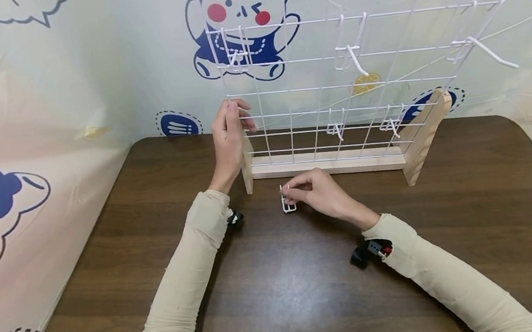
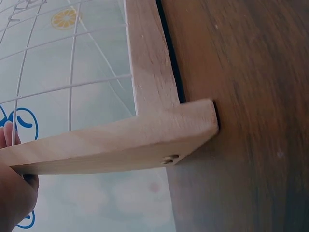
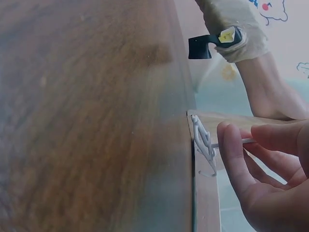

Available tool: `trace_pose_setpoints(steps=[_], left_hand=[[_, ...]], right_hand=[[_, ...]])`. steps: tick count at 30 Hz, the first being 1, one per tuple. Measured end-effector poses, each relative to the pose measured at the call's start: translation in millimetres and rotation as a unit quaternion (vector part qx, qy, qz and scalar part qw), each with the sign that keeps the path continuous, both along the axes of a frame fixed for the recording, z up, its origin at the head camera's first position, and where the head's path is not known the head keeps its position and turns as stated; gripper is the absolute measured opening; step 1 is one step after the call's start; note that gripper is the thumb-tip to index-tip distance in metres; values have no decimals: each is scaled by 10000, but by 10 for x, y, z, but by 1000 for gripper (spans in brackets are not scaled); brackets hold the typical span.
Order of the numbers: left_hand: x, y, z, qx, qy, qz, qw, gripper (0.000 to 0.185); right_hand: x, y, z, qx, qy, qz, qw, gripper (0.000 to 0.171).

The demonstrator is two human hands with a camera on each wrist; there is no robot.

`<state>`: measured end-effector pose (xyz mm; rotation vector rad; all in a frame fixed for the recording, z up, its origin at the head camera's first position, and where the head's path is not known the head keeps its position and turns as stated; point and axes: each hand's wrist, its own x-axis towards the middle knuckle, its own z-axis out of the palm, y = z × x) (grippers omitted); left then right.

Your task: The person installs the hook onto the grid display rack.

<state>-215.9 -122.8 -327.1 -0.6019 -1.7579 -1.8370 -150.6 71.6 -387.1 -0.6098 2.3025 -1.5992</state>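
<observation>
Right hand (image 1: 320,192) pinches a white wire hook (image 1: 287,201) above the tabletop (image 1: 309,281); left hand (image 1: 229,137) grips the grid panel (image 1: 334,70) edge, best held steady.

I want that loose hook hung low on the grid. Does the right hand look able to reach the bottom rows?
Probably yes. The right hand pinches the hook just before the grid, with bare table between and nothing blocking.

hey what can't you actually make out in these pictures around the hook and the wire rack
- Right hand on the white hook: head view too small, right wrist view blurred; the grip is unclear.
- Left hand on the wire rack: left wrist view cuts it off behind the wooden foot.
</observation>
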Motion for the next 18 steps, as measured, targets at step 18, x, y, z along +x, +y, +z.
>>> trace_pose_setpoints(steps=[18], left_hand=[[-2,9,8,86,29,20,10000,32]], right_hand=[[12,33,86,-171,75,-42,9998,19]])
